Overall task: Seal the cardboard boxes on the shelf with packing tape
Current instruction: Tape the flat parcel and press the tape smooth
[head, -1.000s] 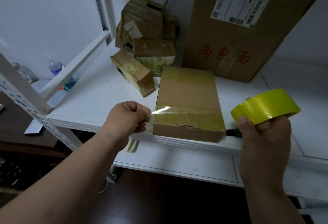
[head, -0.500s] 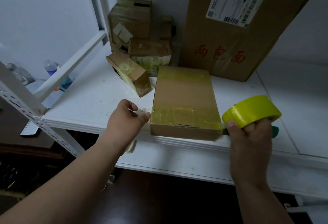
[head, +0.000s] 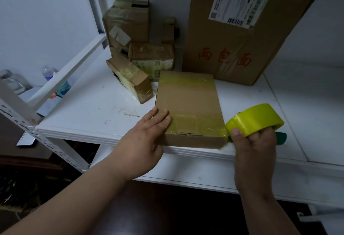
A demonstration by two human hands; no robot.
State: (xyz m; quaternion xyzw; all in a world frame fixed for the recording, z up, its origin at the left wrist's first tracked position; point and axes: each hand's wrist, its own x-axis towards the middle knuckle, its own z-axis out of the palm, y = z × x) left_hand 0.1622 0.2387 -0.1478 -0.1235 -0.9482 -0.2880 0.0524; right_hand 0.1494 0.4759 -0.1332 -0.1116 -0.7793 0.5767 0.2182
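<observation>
Left hand: laid flat with straight fingers on the near left corner of the flat cardboard box; the fingertips are pressed on the yellowish tape band; nothing is gripped.
Right hand: wrapped around the yellow-green tape roll; the thumb is set on the outer face and the fingers are curled through the core; the roll is held just beside the box's near right corner, and a strip of tape is seen running from the roll to that corner.
Shelf: a white board on white perforated metal uprights; all boxes are carried on it.
Large carton: stood upright at the back against the wall; a white shipping label and red characters are shown on its front face.
Flat cardboard box: laid at the shelf's front edge, between the two hands; tape bands are seen across its far end and its near end, with a torn spot at the near edge.
Back box: placed at the rear left, its top partly open.
Middle box: set in front of the back box, wrapped in tape.
Small taped box: laid at an angle, just left of the flat box's far corner.
Green object: partly hidden behind the right hand; what it is cannot be told.
</observation>
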